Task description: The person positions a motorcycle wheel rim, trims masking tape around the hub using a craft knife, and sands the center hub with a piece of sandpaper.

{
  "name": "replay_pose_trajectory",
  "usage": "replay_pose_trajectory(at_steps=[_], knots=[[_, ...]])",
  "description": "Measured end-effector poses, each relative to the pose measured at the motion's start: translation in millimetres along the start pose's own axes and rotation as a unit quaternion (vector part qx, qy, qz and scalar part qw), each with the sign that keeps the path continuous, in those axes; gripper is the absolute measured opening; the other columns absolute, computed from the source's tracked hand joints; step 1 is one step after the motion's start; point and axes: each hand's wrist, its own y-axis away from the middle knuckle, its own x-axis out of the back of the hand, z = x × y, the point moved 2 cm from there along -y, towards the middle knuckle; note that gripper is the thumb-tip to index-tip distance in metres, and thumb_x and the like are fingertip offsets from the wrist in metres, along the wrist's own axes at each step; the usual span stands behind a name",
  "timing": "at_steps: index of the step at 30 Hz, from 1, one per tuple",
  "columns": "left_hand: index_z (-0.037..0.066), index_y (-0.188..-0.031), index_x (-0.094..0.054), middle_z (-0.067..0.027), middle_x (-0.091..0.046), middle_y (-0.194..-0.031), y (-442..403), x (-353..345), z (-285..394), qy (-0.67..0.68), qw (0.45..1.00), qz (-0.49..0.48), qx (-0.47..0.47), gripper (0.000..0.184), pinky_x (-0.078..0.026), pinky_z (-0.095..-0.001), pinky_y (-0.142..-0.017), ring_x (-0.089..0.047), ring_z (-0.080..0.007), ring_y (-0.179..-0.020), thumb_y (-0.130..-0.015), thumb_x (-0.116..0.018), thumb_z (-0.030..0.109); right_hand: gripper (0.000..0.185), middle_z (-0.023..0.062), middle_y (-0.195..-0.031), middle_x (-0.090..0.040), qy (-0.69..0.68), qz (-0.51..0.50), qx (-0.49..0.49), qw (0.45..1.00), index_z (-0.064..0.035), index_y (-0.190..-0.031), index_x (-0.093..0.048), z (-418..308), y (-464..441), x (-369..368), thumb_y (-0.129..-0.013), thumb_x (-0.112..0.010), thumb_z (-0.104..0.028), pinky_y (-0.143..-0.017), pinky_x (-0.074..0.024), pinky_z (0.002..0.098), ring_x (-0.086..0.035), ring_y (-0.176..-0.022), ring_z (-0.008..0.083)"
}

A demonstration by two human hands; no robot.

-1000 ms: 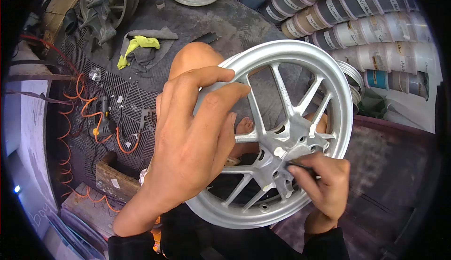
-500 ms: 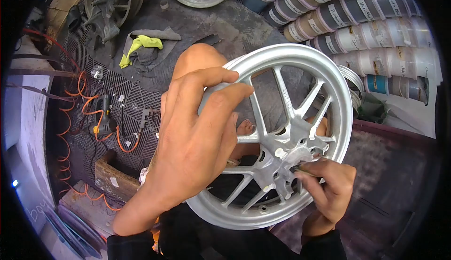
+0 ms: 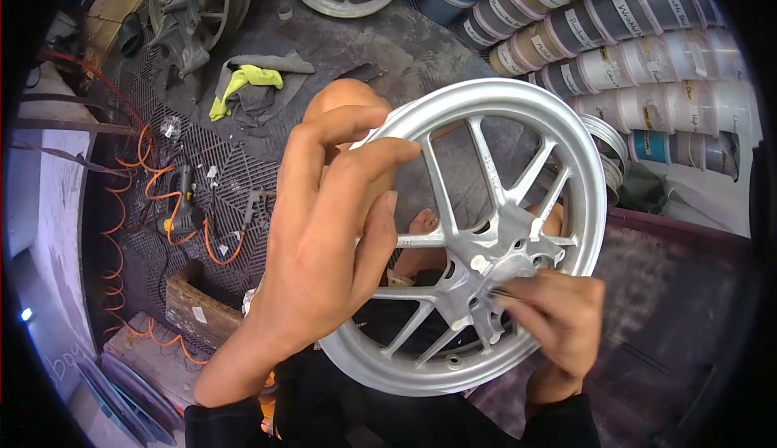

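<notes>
Working the hub [image 3: 507, 267], I judge: my right hand [image 3: 558, 310] pinches a dark piece [image 3: 503, 293]; left hand [image 3: 324, 221] at rim [image 3: 502, 92], grip undetermined; next stroke needs steadiness.

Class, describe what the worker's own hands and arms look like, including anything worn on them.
Both the left hand and right hand are ungloved, with no ring, watch or marking visible. The left sleeve and right sleeve are black and look plain, ending short of the bare wrists.
</notes>
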Motion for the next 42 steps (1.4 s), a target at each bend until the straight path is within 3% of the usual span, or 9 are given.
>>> replay_pose_trajectory(at_steps=[4, 6, 13, 22, 26, 30, 35, 36, 42], knots=[[-0.002, -0.14, -0.039, -0.0237, -0.039, -0.147, 22, 3, -12, 0.135, 0.987, 0.001, 0.083, 0.055, -0.035, -0.0439, -0.11, -0.045, -0.032, -0.133, -0.089, -0.059, 0.002, 0.014, 0.0015, -0.071, -0.061, -0.01, 0.254, -0.114, 0.96, -0.0018, -0.085, -0.066, 48, 25, 52, -0.078, -0.076, -0.009, -0.055, -0.0478, 0.0324, -0.052, -0.057, 0.0092], [-0.002, -0.148, -0.026, -0.0243, -0.031, -0.153, 47, 1, -13, 0.237, 0.962, 0.021, 0.132, 0.064, -0.031, -0.0434, -0.115, -0.039, -0.033, -0.139, -0.092, -0.057, 0.004, 0.015, 0.0016, -0.075, -0.059, -0.204, 0.349, -0.152, 0.902, -0.0041, -0.094, -0.063, 103, 20, 71, -0.088, -0.073, -0.014, -0.063, -0.051, 0.0305, -0.048, -0.06, 0.0092], [-0.003, -0.155, -0.013, -0.0225, -0.027, -0.157, 93, -10, 4, 0.273, 0.931, 0.051, 0.237, 0.087, -0.021, -0.0433, -0.119, -0.03, -0.0314, -0.145, -0.089, -0.065, 0.021, 0.022, 0.0009, -0.069, -0.044, -0.748, 0.244, -0.019, 0.617, -0.0066, -0.102, -0.063, 219, 24, 29, -0.102, -0.057, -0.028, -0.106, -0.0463, 0.0419, -0.059, -0.106, 0.0247], [0.003, -0.15, -0.035, -0.0176, -0.05, -0.143, -74, 0, -9, 0.364, 0.907, -0.176, 0.114, 0.07, -0.036, -0.0354, -0.111, -0.047, -0.0234, -0.132, -0.087, -0.065, 0.009, 0.032, 0.0108, -0.103, -0.068, -0.722, 0.464, -0.072, 0.509, -0.0086, -0.08, -0.055, 166, 147, -8, -0.104, -0.053, -0.03, -0.103, -0.0484, 0.0477, -0.063, -0.108, 0.0275], [0.002, -0.151, -0.034, -0.0179, -0.05, -0.143, -101, -30, -19, 0.394, 0.875, -0.268, 0.086, 0.074, -0.031, -0.0381, -0.114, -0.046, -0.026, -0.135, -0.086, -0.068, 0.014, 0.022, 0.0092, -0.095, -0.065, -0.715, 0.483, -0.077, 0.5, -0.0094, -0.097, -0.059, 121, 167, -54, -0.103, -0.056, -0.03, -0.095, -0.0512, 0.0429, -0.063, -0.102, 0.0237], [0.003, -0.151, -0.033, -0.0172, -0.053, -0.14, -95, -49, -33, 0.368, 0.876, -0.297, 0.09, 0.072, -0.035, -0.0367, -0.111, -0.048, -0.0242, -0.132, -0.088, -0.066, 0.012, 0.012, 0.0074, -0.088, -0.06, -0.447, 0.626, -0.142, 0.623, -0.0081, -0.099, -0.055, 105, 156, -49, -0.099, -0.061, -0.019, -0.08, -0.0509, 0.0352, -0.056, -0.079, 0.0175], [0.003, -0.151, -0.034, -0.016, -0.059, -0.133, -82, -51, -40, 0.338, 0.892, -0.275, 0.119, 0.065, -0.04, -0.0334, -0.104, -0.054, -0.02, -0.123, -0.092, -0.062, 0.008, 0.022, 0.0119, -0.08, -0.066, -0.049, 0.277, -0.019, 0.959, -0.0014, -0.087, -0.061, 49, 87, 4, -0.076, -0.079, -0.006, -0.06, -0.0486, 0.031, -0.062, -0.066, 0.0198], [0.003, -0.15, -0.034, -0.016, -0.059, -0.132, -81, -50, -43, 0.32, 0.902, -0.266, 0.116, 0.064, -0.04, -0.0331, -0.104, -0.054, -0.0197, -0.123, -0.092, -0.061, 0.007, 0.024, 0.0116, -0.077, -0.067, -0.008, 0.159, 0.025, 0.987, -0.0015, -0.085, -0.063, 31, 59, 9, -0.072, -0.082, -0.007, -0.06, -0.0503, 0.0322, -0.064, -0.064, 0.0227], [0.002, -0.15, -0.033, -0.0153, -0.061, -0.13, -77, -44, -52, 0.331, 0.908, -0.235, 0.098, 0.063, -0.04, -0.0331, -0.104, -0.056, -0.0189, -0.121, -0.092, -0.058, 0.004, 0.031, 0.0114, -0.074, -0.069, 0.037, 0.11, 0.102, 0.988, -0.0005, -0.086, -0.063, 24, 7, 5, -0.069, -0.086, -0.014, -0.055, -0.0491, 0.0342, -0.066, -0.06, 0.0256]])
